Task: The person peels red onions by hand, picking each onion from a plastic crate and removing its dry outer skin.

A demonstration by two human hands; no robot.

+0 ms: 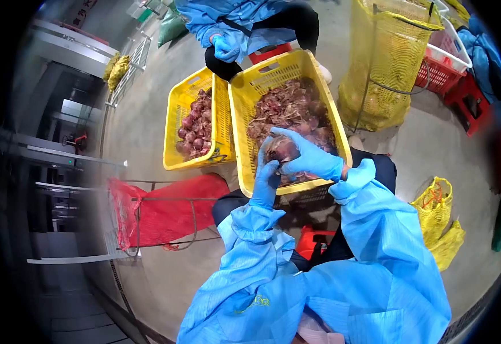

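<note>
A red onion (282,149) with loose, papery skin is held between my two hands, over the near part of a yellow crate (241,135). My left hand (265,178), in a blue glove, grips its left side. A small dark patch shows by the left thumb; I cannot make out what it is. From the right, my gloved right hand (314,159) curls its fingers and thumb around the same onion. More red onions and loose skins (290,106) lie in the crate below.
A second yellow crate (173,123) of red onions (196,129) stands to the left. Beside it is a red mesh bag (176,206) on a metal frame. A tall yellow mesh bag (382,74) stands right. Opposite sits a person in a blue coat (227,26). Yellow mesh bags (437,221) lie on the floor.
</note>
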